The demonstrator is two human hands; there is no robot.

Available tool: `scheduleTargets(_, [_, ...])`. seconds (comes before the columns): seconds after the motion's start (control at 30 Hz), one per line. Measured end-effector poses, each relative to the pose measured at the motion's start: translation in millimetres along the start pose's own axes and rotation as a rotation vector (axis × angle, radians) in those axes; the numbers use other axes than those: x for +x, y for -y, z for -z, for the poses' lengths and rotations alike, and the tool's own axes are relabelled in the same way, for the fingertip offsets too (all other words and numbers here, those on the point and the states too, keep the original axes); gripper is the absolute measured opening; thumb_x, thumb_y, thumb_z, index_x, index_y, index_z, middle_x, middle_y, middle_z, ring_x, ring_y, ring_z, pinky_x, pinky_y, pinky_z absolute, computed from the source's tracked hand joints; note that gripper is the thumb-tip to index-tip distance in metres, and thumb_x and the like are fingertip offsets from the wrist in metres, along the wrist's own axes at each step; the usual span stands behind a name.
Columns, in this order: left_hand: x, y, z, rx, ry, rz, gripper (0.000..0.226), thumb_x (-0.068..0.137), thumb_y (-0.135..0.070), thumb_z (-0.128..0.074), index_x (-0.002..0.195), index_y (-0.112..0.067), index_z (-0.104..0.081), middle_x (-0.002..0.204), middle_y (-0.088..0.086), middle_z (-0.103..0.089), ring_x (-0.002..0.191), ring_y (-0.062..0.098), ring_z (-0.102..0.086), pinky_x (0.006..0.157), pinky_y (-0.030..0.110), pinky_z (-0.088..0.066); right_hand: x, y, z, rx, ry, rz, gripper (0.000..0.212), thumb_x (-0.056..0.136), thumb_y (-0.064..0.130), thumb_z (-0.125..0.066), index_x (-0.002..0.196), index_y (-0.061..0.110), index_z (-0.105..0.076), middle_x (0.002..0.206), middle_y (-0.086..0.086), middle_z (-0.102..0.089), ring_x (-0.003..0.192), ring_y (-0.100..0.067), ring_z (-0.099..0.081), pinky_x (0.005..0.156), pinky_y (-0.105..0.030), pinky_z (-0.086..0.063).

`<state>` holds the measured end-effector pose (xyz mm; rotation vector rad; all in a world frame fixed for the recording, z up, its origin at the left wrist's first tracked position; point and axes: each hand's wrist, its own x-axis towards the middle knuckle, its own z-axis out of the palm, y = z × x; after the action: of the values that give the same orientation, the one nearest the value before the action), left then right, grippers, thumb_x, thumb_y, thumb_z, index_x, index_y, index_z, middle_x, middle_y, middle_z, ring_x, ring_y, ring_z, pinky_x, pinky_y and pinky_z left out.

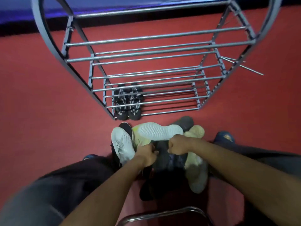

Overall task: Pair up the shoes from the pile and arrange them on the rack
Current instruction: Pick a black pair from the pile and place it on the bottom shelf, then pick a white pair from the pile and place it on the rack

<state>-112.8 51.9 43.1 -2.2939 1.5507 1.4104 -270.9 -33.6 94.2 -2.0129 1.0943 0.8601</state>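
Much of the pile of shoes point(162, 152) on the red carpet floor point(40, 95) is hard to read: the dark shoe point(169, 159) at its centre is blurred and partly covered by both hands, and more dark shapes below it toward 6 o'clock merge into shadow. The top of the grey metal tube shoe rack point(146, 59) is cut off at 12 o'clock. Its lowest tier holds one pair of black-and-white knit trainers point(127, 101), side by side at the left end, seen through the upper bars. In the pile, a white lace-up trainer point(123, 144) lies at 9 o'clock, a white-soled yellow-green shoe point(160, 131) lies sole up at 12 o'clock, and cream shoes point(195, 170) lie at 3 to 4 o'clock. The left hand point(146, 154) reaches in with fingers curled on the dark shoe's left edge. The right hand point(178, 145) is fisted, knuckles up, at that shoe's upper edge; whether it really grips the shoe cannot be told.
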Motion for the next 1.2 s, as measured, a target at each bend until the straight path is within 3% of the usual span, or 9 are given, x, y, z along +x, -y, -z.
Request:
scheduleTargets(0.17, [-49.1, 16.6, -17.4, 0.147, 0.042, 0.053, 0.043, 0.094, -0.04, -0.053, 0.124, -0.009, -0.057, 0.128, 0.014, -0.063, 0.118, 0.033, -0.059, 0.094, 0.036, -0.048, -66.9, 15.0, -10.8, 0.043, -0.019, 0.059, 0.036, 0.098, 0.033, -0.047, 0.078, 0.006, -0.06, 0.084, -0.01, -0.06, 0.078, -0.023, -0.055, 0.079, -0.04, -0.05])
scheduleTargets(0.3, [-64.3, 16.2, -16.4, 0.257, 0.044, 0.056, 0.052, 0.09, -0.043, -0.054, 0.13, -0.009, -0.052, 0.134, 0.015, -0.057, 0.121, 0.034, -0.057, 0.1, 0.043, -0.049, -110.0, 10.0, -5.5, -0.068, -0.046, 0.0, 0.04, 0.098, 0.039, -0.047, 0.11, 0.006, -0.065, 0.113, -0.01, -0.064, 0.102, -0.027, -0.062, 0.084, -0.034, -0.05])
scheduleTargets(0.6, [-36.6, 33.5, -16.6, -0.381, -0.384, 0.66, 0.08, 0.086, -0.036, -0.067, 0.145, 0.001, -0.029, 0.147, 0.024, -0.034, 0.132, 0.04, -0.039, 0.112, 0.045, -0.034, -106.1, -6.1, -25.0, 0.09, -0.127, 0.011, 0.034, 0.095, 0.045, -0.05, 0.094, 0.012, -0.059, 0.089, -0.001, -0.059, 0.09, -0.025, -0.06, 0.081, -0.039, -0.051])
scheduleTargets(0.7, [-25.0, 51.2, -16.3, -0.722, -0.238, 0.699, 0.06, 0.093, -0.013, -0.065, 0.143, 0.004, -0.037, 0.132, 0.022, -0.051, 0.092, 0.027, -0.062, 0.07, 0.034, -0.058, -88.6, -7.5, -24.1, 0.099, -0.093, 0.003, 0.036, 0.095, 0.042, -0.051, 0.11, 0.01, -0.06, 0.108, -0.005, -0.064, 0.096, -0.025, -0.061, 0.084, -0.038, -0.051])
scheduleTargets(0.77, [-13.0, 66.8, -17.6, -0.868, -0.11, 0.656, 0.047, 0.089, -0.012, -0.069, 0.131, 0.002, -0.053, 0.111, 0.015, -0.06, 0.069, 0.02, -0.061, 0.046, 0.023, -0.054, -75.8, -10.4, -20.2, 0.075, -0.07, -0.032, 0.041, 0.094, 0.044, -0.051, 0.115, 0.01, -0.061, 0.114, -0.006, -0.064, 0.1, -0.026, -0.062, 0.088, -0.041, -0.052])
scheduleTargets(0.87, [35.9, 126.9, -42.0, -0.998, -0.128, 0.649, 0.089, 0.044, -0.032, -0.092, 0.12, 0.006, -0.064, 0.099, 0.013, -0.075, 0.077, 0.027, -0.074, 0.072, 0.037, -0.062, -63.4, -9.9, -8.6, 0.13, -0.143, -0.019, 0.043, 0.094, 0.047, -0.051, 0.119, 0.013, -0.059, 0.116, -0.004, -0.06, 0.102, -0.025, -0.059, 0.082, -0.036, -0.048])
scheduleTargets(0.93, [69.4, 157.8, -57.6, -1.033, -0.145, 0.674, 0.073, 0.055, -0.026, -0.088, 0.116, 0.006, -0.067, 0.095, 0.016, -0.075, 0.079, 0.029, -0.073, 0.076, 0.041, -0.061, -57.3, -7.9, -4.3, 0.165, -0.174, -0.008, 0.043, 0.094, 0.049, -0.051, 0.117, 0.014, -0.06, 0.114, -0.003, -0.06, 0.098, -0.023, -0.058, 0.078, -0.035, -0.047])
scheduleTargets(1.1, [16.1, 82.5, -18.2, -1.106, -0.088, 0.633, 0.032, 0.093, -0.012, -0.056, 0.116, 0.01, -0.061, 0.098, 0.02, -0.072, 0.093, 0.032, -0.071, 0.096, 0.045, -0.055, -56.3, -3.5, -3.4, 0.186, -0.162, -0.01, 0.041, 0.094, 0.047, -0.052, 0.114, 0.013, -0.06, 0.108, -0.002, -0.058, 0.096, -0.021, -0.057, 0.077, -0.034, -0.046])
scheduleTargets(1.2, [3.6, 71.0, -15.5, -1.097, -0.043, 0.584, 0.018, 0.093, -0.008, -0.057, 0.099, 0.006, -0.066, 0.059, 0.013, -0.066, 0.048, 0.025, -0.064, 0.058, 0.03, -0.056, -63.4, -1.4, -4.9, 0.179, -0.135, -0.017, 0.043, 0.096, 0.044, -0.051, 0.12, 0.01, -0.06, 0.114, -0.005, -0.06, 0.094, -0.019, -0.053, 0.076, -0.031, -0.042])
